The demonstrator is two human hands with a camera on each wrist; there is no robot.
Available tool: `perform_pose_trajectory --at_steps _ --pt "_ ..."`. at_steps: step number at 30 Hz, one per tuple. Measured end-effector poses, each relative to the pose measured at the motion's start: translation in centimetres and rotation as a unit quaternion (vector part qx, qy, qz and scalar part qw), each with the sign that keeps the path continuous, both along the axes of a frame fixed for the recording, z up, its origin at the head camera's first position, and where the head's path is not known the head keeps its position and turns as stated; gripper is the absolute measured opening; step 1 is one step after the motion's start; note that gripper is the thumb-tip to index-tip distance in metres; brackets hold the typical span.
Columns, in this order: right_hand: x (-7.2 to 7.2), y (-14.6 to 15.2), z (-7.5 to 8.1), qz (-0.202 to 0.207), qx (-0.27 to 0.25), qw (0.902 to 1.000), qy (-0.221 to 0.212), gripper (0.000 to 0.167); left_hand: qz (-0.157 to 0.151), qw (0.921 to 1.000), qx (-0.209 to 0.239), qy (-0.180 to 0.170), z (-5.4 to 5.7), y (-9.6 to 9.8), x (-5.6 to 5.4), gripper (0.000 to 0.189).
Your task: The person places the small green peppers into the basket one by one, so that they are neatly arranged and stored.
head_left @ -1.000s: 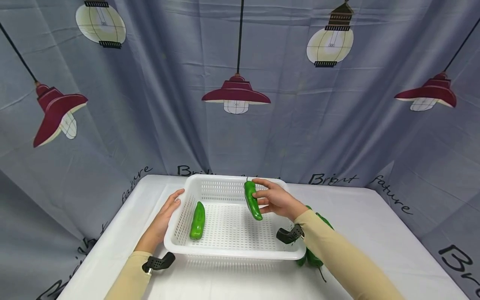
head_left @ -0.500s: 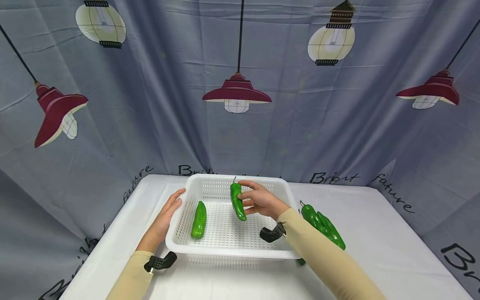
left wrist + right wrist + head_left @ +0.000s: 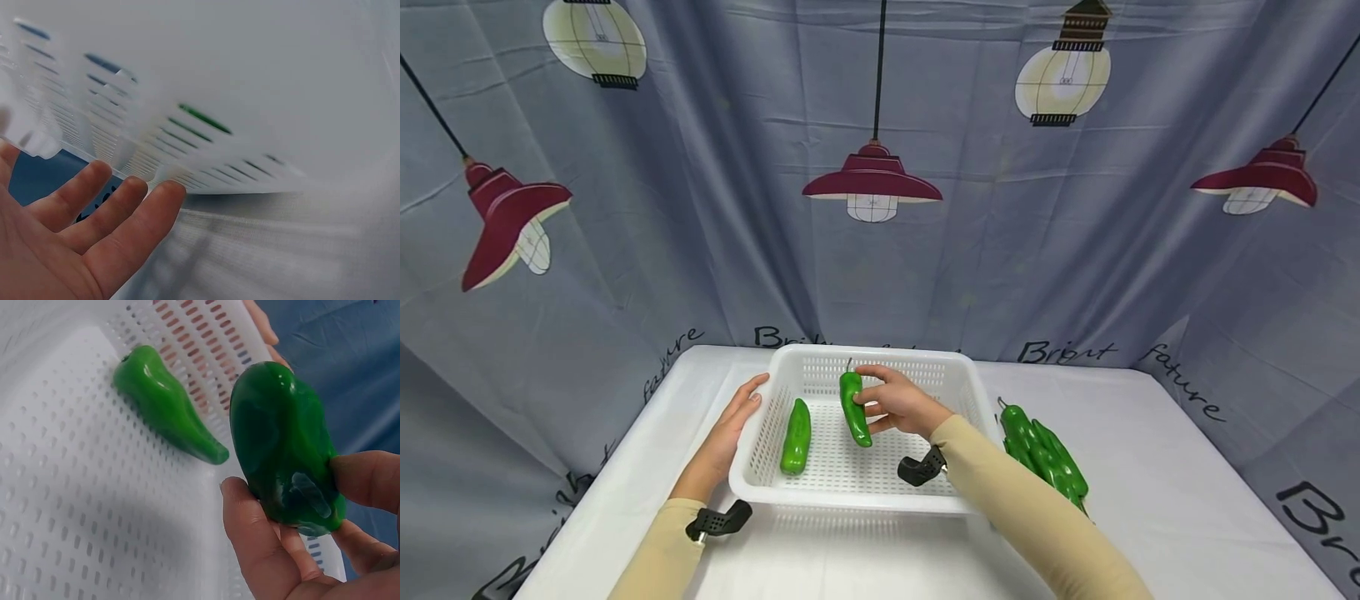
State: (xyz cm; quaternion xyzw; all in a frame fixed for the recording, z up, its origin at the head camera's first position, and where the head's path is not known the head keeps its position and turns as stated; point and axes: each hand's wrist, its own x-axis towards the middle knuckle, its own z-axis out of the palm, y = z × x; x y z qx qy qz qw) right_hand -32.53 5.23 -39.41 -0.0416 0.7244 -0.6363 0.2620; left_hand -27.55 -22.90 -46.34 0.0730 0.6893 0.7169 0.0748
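Between the thumb and fingers of my right hand point(image 3: 898, 404) is a green pepper point(image 3: 854, 408), held above the basket's floor. Its stem points up in the head view, and its glossy body fills much of the right wrist view. My left hand point(image 3: 724, 437) lies along the outside of the white basket point(image 3: 865, 503), fingers extended near its slotted left wall point(image 3: 187, 147). A second green pepper point(image 3: 796, 437) lies inside the basket by that left wall; it also shows in the right wrist view, its wide end point(image 3: 140, 369) away from my hand.
Several green peppers point(image 3: 1045, 450) lie piled on the white tabletop point(image 3: 1150, 467), just right of the basket and partly behind my right sleeve point(image 3: 1030, 508). A grey curtain point(image 3: 880, 275) with printed lamps hangs behind the table's far edge.
My right hand has carried the green pepper leftward over the basket, closer to the pepper lying there. More of the pile on the right is uncovered. The left hand stays by the basket.
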Motion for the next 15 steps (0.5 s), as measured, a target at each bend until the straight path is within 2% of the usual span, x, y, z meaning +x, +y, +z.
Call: perform_pose_trajectory --at_steps 15 --pt "0.2 -1.9 -1.0 0.014 0.041 0.9991 0.0 0.059 -0.002 1.0 0.007 0.0 -0.1 0.0 -0.2 0.055"
